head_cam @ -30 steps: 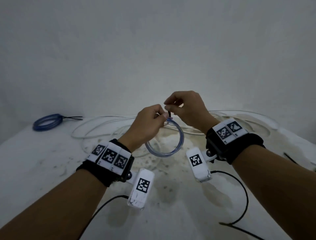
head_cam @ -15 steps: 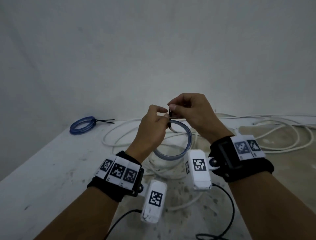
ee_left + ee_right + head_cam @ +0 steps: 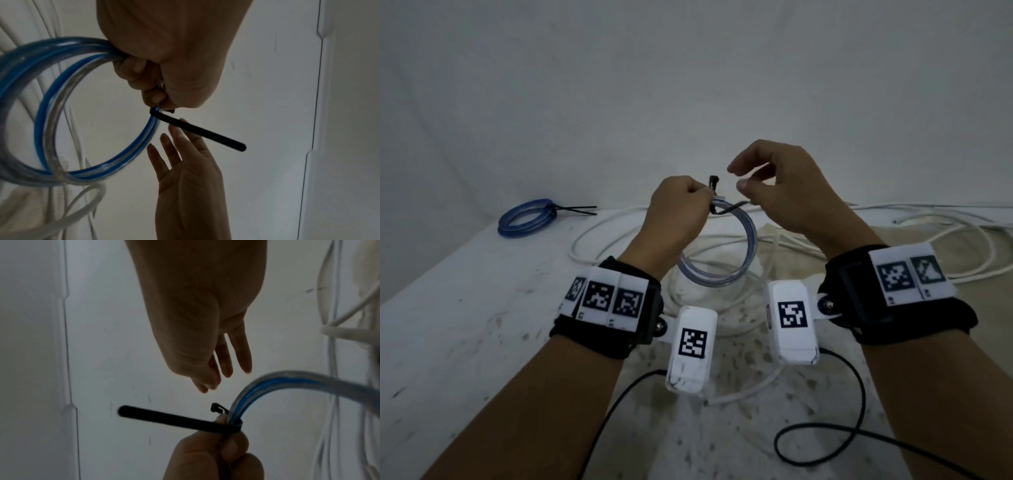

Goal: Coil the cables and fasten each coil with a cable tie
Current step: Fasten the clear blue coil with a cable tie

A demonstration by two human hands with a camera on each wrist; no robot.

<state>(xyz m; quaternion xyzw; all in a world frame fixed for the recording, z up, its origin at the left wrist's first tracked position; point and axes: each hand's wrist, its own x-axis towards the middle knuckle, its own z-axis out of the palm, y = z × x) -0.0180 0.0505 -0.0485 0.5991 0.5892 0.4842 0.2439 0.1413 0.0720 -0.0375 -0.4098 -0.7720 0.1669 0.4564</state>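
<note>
Blue-tinted clear cable coil [image 3: 726, 257] held above table [image 3: 465, 325], pinched at its top by left hand [image 3: 678, 209]; black cable tie [image 3: 726, 208] wrapped round the strands, head up, tail unthreaded; right hand [image 3: 780, 192] just beside, loosely curled, grasping nothing. Step judged: fastening. Left wrist view: coil [image 3: 98, 164] clamped in fist [image 3: 164, 53], tie tail [image 3: 201, 131] free, right fingers [image 3: 174, 155] straight. Right wrist view: tie head [image 3: 218, 408] open, tail [image 3: 174, 419] unfed; next needs tail guided into head. Finished blue coil [image 3: 525, 219] far left; white cables [image 3: 945, 240] cut off at frame edge; ratchet detail unreadable.
</note>
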